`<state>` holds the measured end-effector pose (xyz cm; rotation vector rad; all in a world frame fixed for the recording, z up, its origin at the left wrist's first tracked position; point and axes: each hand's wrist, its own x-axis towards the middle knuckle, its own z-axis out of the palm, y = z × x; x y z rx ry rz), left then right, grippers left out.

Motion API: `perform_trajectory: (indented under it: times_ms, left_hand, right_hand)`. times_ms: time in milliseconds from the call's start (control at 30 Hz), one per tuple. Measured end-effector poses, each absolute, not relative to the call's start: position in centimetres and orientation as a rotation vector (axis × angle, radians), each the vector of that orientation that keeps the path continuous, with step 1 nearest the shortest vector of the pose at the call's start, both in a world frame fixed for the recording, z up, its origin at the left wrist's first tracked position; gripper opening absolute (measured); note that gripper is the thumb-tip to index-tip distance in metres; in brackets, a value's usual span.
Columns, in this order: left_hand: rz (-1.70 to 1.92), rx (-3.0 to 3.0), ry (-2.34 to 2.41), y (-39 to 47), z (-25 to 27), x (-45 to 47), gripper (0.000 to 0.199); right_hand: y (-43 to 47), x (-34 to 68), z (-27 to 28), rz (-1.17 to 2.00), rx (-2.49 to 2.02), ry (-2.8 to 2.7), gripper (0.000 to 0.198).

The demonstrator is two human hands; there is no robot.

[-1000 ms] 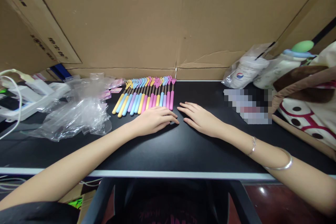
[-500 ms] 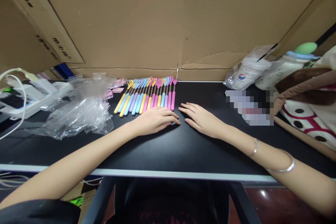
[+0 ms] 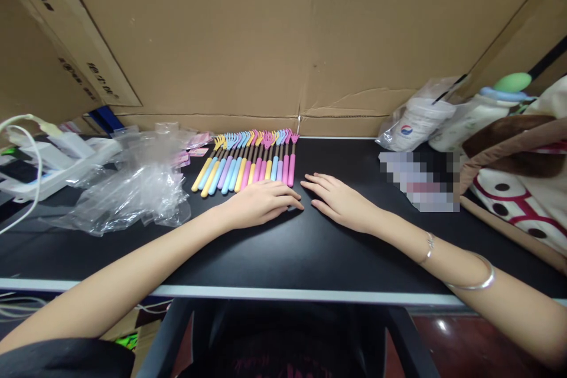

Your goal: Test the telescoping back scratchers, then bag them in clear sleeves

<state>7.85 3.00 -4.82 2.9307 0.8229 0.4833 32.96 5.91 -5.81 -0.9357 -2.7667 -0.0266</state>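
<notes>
My left hand (image 3: 261, 202) lies palm down on the black table (image 3: 283, 254), fingers stretched out and holding nothing. Just beyond it, a row of back scratchers (image 3: 248, 162) lies side by side, with yellow, blue, purple and pink handles towards me and claw-shaped heads at the far side. The left hand hides the ends of some handles. My right hand (image 3: 339, 201) rests flat to the right of the row, fingers apart and also holding nothing. The fingertips of the two hands point at each other across a small gap.
Crumpled clear plastic bags (image 3: 137, 189) lie left of the row, with pink cards (image 3: 197, 144) behind them. A white power strip (image 3: 66, 165) with cables stands far left. On the right are a bagged cup (image 3: 411, 124), a bottle (image 3: 487, 112) and a cloth bag (image 3: 509, 195). Cardboard (image 3: 266, 35) walls the back.
Both hands keep their place and shape. The view has shifted very slightly; nothing on the table has visibly moved.
</notes>
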Motion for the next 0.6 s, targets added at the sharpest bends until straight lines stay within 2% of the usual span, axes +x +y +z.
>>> perform_trajectory:
  times_ms: [600]
  left_hand:
    - [0.501,2.918,0.827,2.94,-4.88,7.89,0.032]
  right_hand:
    - [5.86,33.02,-5.86,-0.021,-0.933,-2.758,0.048]
